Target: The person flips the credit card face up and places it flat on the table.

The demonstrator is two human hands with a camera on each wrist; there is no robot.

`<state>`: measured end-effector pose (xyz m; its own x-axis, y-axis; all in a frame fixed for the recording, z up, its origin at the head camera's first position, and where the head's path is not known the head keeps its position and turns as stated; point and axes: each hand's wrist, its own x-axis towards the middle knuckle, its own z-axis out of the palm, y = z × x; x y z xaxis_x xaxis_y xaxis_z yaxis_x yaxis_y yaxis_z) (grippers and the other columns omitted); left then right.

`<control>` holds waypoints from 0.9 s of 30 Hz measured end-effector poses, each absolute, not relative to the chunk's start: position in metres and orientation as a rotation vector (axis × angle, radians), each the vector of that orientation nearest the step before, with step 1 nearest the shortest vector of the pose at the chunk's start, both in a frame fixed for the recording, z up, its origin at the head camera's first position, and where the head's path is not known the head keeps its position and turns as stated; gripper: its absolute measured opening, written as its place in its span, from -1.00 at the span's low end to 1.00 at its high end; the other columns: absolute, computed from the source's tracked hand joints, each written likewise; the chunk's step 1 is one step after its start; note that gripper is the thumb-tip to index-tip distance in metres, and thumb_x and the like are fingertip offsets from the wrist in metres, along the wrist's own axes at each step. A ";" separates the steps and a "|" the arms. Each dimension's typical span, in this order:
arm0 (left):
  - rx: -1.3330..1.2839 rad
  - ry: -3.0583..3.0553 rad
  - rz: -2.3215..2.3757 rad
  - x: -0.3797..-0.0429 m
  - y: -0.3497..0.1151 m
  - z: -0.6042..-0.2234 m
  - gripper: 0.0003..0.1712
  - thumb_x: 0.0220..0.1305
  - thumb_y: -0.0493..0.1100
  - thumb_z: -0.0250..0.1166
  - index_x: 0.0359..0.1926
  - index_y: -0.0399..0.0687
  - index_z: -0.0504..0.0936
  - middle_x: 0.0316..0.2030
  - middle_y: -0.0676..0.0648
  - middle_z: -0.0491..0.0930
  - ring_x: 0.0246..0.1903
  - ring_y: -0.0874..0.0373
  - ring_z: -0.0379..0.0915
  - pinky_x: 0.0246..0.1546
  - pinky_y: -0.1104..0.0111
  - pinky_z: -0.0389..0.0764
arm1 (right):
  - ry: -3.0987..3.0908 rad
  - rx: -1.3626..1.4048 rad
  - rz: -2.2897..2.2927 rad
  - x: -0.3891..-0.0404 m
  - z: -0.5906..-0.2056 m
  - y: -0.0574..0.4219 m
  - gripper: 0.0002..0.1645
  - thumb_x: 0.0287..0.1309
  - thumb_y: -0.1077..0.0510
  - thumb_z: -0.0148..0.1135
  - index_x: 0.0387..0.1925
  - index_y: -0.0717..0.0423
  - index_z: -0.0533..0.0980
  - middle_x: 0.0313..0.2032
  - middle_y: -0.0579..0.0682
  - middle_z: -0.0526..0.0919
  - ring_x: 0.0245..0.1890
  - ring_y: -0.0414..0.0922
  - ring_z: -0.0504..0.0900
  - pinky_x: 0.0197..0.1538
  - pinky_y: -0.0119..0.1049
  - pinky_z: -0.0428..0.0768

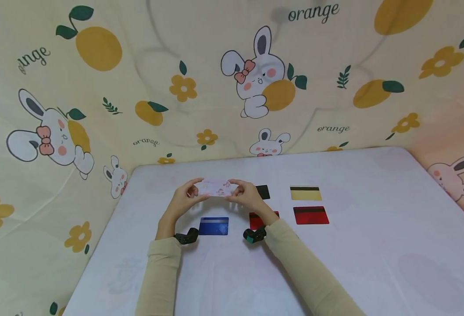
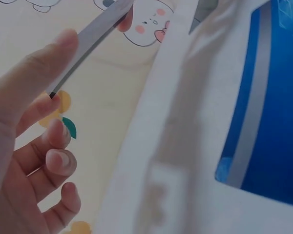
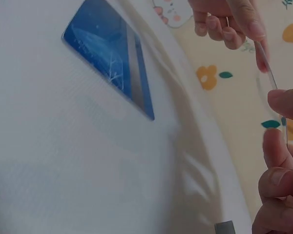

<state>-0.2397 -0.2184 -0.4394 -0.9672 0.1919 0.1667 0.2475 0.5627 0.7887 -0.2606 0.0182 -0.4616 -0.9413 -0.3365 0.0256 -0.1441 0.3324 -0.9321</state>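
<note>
Left grip (image 1: 184,197) and right grip (image 1: 248,196) nearly closed, pinching; thin pale-pink rectangular card (image 1: 215,188) held by its ends above white worktop (image 1: 374,188), near frame centre. Holding-up apparently in hand; level lowering probably called for next.

Looks like a small screened-off corner indoors, closed in by a cream cloth (image 1: 117,83) printed with rabbits (image 1: 255,105), oranges (image 1: 99,48), flowers (image 1: 190,83) and the word "orange" (image 1: 314,13), hung behind a broad pale desk (image 1: 374,188) and also along its left and right sides. Shows wrinkles and soft shadows across the cloth, as in a hung sheet rather than a papered wall, and brings the print right up to the far edge of the desk. Suggests a makeshift recording spot, judging by the black wrist cameras (image 1: 187,236) above the desk, but cannot be pinned down further as home, office or studio.
</note>
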 end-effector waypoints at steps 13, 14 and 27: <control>-0.364 -2.894 -1.212 -0.246 -0.222 -0.456 -0.31 0.08 -0.08 0.45 0.24 -0.16 0.47 -0.51 0.00 0.39 -0.49 0.23 0.25 -0.47 0.49 0.30 | 2.397 -0.350 -1.517 -0.261 -0.470 0.016 -0.24 0.06 0.20 0.38 0.32 0.12 0.34 -0.67 -0.06 0.62 -0.77 -0.27 0.34 -0.62 -0.45 0.36; -0.368 -2.903 -1.192 -0.246 -0.222 -0.457 -0.31 0.08 -0.08 0.45 0.24 -0.16 0.47 -0.51 0.01 0.38 -0.49 0.23 0.24 -0.46 0.49 0.30 | 2.406 -0.343 -1.499 -0.261 -0.470 0.015 -0.24 0.06 0.19 0.38 0.32 0.11 0.34 -0.68 -0.05 0.62 -0.78 -0.27 0.34 -0.62 -0.45 0.36; -0.340 -2.978 -1.188 -0.252 -0.217 -0.467 -0.32 0.12 -0.07 0.41 0.25 -0.16 0.46 -0.53 0.04 0.30 -0.48 0.21 0.22 -0.39 0.43 0.28 | 2.458 -0.263 -1.390 -0.262 -0.470 0.016 -0.25 0.09 0.16 0.36 0.33 0.05 0.34 -0.78 -0.15 0.46 -0.82 -0.27 0.37 -0.67 -0.48 0.35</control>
